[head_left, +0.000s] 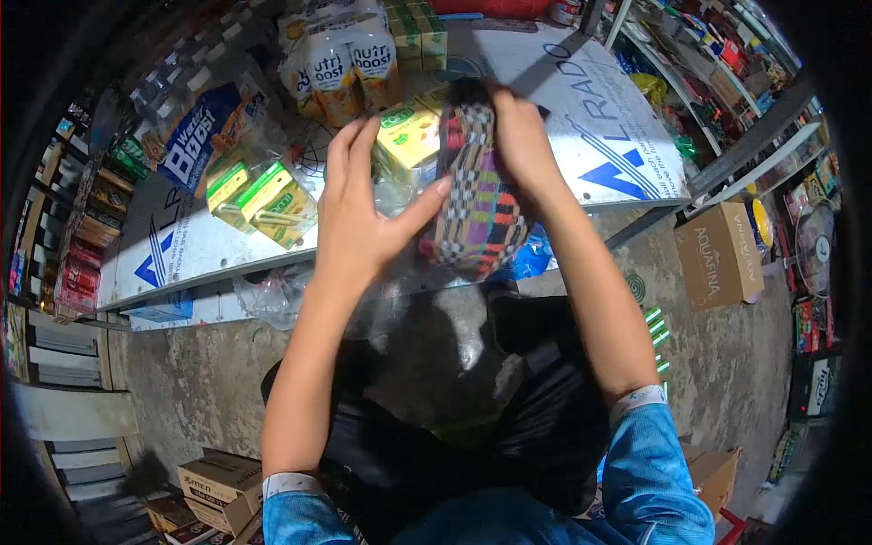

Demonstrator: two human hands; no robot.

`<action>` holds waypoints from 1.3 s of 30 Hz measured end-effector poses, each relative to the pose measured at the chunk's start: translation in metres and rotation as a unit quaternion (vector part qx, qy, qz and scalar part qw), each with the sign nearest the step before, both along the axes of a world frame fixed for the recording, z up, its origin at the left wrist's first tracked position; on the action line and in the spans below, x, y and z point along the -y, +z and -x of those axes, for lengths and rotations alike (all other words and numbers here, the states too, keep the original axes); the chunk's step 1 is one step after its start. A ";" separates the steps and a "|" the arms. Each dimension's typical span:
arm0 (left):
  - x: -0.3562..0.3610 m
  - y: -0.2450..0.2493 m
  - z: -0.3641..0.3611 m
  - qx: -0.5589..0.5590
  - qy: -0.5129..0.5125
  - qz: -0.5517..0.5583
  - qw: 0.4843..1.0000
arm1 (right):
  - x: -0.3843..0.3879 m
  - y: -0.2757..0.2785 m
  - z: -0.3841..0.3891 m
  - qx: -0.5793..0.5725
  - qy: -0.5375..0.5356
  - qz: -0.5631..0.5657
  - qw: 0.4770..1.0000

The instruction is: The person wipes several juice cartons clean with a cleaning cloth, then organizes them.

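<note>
My right hand (521,136) grips the upper end of a multicoloured woven cloth piece (481,195), which hangs at the table's front edge. It has checked and striped bands; its exact kind is not clear. My left hand (356,204) is open, fingers stretched up and thumb pointing toward the cloth. Between my hands a yellow and green box (407,136) stands on the table, partly behind the cloth. Left of my left hand lie more small green and yellow boxes (263,198), wrapped in clear plastic.
The table (604,118) has a white top with blue lettering. Shrink-wrapped Nutriboost bottles (350,68) and a Wake-Up-style blue pack (204,127) stand at its back left. An Aquafina carton (718,256) sits to the right, and an open carton (222,490) lies on the floor at lower left.
</note>
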State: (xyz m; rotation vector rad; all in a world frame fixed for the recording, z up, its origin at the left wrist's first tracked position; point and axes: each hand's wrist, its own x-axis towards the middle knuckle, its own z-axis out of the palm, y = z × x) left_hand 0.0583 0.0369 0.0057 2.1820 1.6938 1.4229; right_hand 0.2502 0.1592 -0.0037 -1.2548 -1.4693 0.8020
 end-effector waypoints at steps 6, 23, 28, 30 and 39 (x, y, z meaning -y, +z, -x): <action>-0.008 0.011 0.002 0.000 0.042 0.049 0.998 | 0.005 0.007 -0.002 -0.096 0.091 0.071 0.989; -0.031 -0.019 -0.009 0.081 0.031 -0.045 0.995 | 0.033 0.033 0.006 -0.063 0.094 -0.123 0.986; -0.028 -0.015 -0.010 0.008 0.070 -0.018 0.997 | 0.042 0.042 0.012 0.072 0.181 -0.352 0.916; -0.025 -0.008 -0.007 -0.045 0.072 -0.087 0.993 | 0.051 0.046 0.022 0.055 0.230 -0.365 0.900; -0.025 0.001 0.010 0.197 0.041 0.020 0.979 | 0.052 0.017 0.053 -0.441 0.168 0.157 0.868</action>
